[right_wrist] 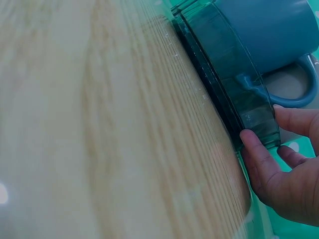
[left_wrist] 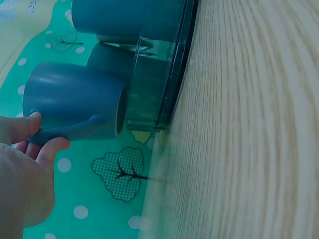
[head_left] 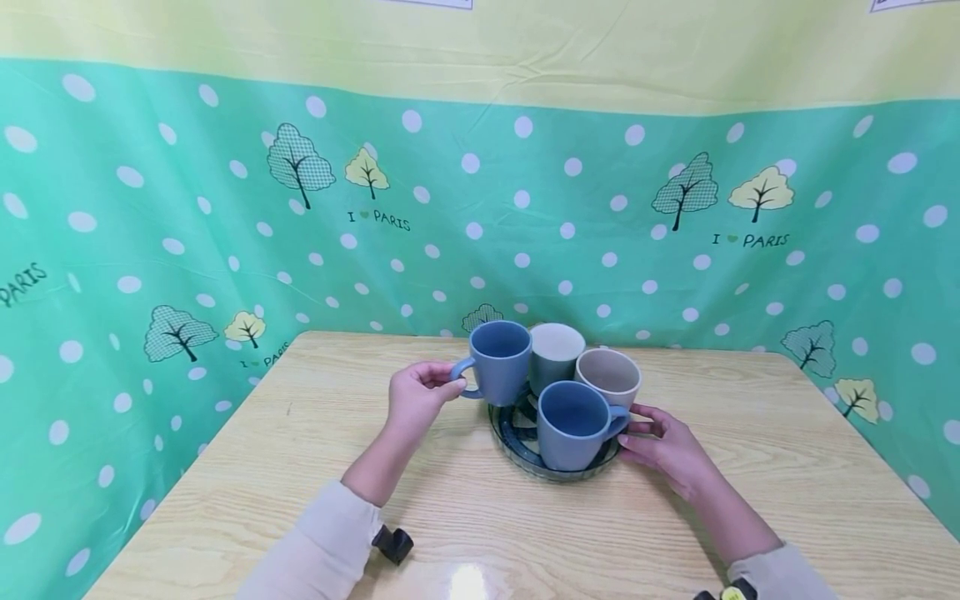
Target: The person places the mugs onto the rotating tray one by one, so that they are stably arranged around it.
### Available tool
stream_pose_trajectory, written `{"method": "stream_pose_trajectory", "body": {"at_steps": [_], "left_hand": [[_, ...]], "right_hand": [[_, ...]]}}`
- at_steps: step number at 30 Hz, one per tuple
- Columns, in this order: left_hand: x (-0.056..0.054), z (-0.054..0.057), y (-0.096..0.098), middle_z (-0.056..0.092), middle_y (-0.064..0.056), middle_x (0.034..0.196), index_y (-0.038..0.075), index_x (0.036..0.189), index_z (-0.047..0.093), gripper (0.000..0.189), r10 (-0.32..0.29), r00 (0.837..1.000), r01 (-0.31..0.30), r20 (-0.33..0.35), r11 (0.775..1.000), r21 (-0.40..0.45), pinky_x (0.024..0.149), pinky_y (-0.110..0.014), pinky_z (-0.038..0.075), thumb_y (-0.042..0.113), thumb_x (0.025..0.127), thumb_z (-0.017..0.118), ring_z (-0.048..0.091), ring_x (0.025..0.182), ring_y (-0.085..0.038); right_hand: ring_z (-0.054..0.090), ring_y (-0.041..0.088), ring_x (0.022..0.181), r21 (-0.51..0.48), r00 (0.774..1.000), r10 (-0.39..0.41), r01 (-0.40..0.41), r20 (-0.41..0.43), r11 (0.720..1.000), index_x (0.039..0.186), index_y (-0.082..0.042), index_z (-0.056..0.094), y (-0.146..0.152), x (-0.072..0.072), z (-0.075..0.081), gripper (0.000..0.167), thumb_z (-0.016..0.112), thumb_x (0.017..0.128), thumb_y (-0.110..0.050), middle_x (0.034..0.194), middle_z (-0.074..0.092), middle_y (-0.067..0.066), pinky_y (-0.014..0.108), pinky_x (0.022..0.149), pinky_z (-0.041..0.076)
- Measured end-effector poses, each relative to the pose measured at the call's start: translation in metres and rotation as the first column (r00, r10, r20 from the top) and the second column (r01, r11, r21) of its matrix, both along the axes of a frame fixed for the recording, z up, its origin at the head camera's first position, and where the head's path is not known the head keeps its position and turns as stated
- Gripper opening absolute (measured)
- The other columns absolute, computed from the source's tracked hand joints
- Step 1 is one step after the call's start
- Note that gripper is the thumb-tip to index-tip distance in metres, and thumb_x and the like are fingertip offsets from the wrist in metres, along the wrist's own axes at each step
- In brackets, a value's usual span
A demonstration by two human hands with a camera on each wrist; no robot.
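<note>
By its handle, my left hand (head_left: 422, 398) grips a blue mug (head_left: 501, 364), held upright over the left side of a round see-through tray (head_left: 517, 454). The left wrist view shows thumb and fingers pinching that handle, with the mug's base (left_wrist: 121, 109) near the tray wall. My right hand (head_left: 667, 450) holds the tray's right edge, fingertips (right_wrist: 253, 139) against its low wall. Inside the tray stand a second blue mug (head_left: 572, 429) at the front, handle pointing right, a beige mug (head_left: 611, 375) behind it, and a dark green mug with a pale inside (head_left: 557, 354) at the back.
The tray stands on a light wooden table (head_left: 315, 433), toward its far edge. Right behind the table hangs a green dotted curtain (head_left: 450, 208) printed with trees. A dark wrist strap piece (head_left: 393, 543) sticks out from the left sleeve.
</note>
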State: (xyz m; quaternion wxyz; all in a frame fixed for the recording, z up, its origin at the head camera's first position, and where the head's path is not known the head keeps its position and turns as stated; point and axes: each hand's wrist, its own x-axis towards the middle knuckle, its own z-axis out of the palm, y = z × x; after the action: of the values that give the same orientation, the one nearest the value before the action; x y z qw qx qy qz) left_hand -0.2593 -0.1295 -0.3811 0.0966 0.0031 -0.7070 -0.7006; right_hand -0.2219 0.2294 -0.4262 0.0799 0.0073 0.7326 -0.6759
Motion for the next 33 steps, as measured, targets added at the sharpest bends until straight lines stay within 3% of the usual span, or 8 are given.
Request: {"method": "stream_pose_trajectory", "body": {"at_steps": [12, 21, 33], "left_hand": [[0.007, -0.004, 0.01, 0.071, -0.012, 0.085, -0.003, 0.093, 0.072, 0.021, -0.022, 1.0, 0.021, -0.013, 1.0, -0.014, 0.071, -0.026, 0.06, -0.005, 0.074, 0.081, 0.067, 0.077, -0.017], [0.015, -0.009, 0.018, 0.071, -0.009, 0.083, -0.001, 0.089, 0.072, 0.018, 0.007, 1.0, -0.008, -0.029, 0.999, -0.05, 0.068, -0.024, 0.059, -0.002, 0.074, 0.081, 0.066, 0.078, -0.017], [0.028, -0.016, 0.029, 0.071, -0.006, 0.08, 0.002, 0.088, 0.073, 0.019, 0.019, 1.0, -0.018, 0.009, 0.995, -0.101, 0.063, -0.022, 0.057, 0.002, 0.073, 0.084, 0.065, 0.077, -0.016]], "right_hand": [[0.067, 0.022, 0.093, 0.001, 1.0, 0.002, -0.002, 0.002, 1.0, 0.148, 0.007, 0.022, 0.0, 0.0, 0.0, 0.073, 0.065, 0.09, 0.003, 0.129, 0.042, 0.03, 0.037, 0.086, 0.058], [0.067, 0.024, 0.094, 0.004, 1.0, 0.004, -0.004, 0.003, 1.0, 0.148, 0.007, 0.022, 0.0, 0.001, 0.001, 0.072, 0.064, 0.09, 0.003, 0.129, 0.042, 0.03, 0.038, 0.087, 0.058], [0.066, 0.023, 0.094, -0.004, 1.0, 0.015, -0.015, -0.008, 1.0, 0.148, 0.007, 0.022, -0.001, 0.001, 0.002, 0.073, 0.065, 0.089, 0.003, 0.128, 0.043, 0.03, 0.038, 0.087, 0.058]]}}
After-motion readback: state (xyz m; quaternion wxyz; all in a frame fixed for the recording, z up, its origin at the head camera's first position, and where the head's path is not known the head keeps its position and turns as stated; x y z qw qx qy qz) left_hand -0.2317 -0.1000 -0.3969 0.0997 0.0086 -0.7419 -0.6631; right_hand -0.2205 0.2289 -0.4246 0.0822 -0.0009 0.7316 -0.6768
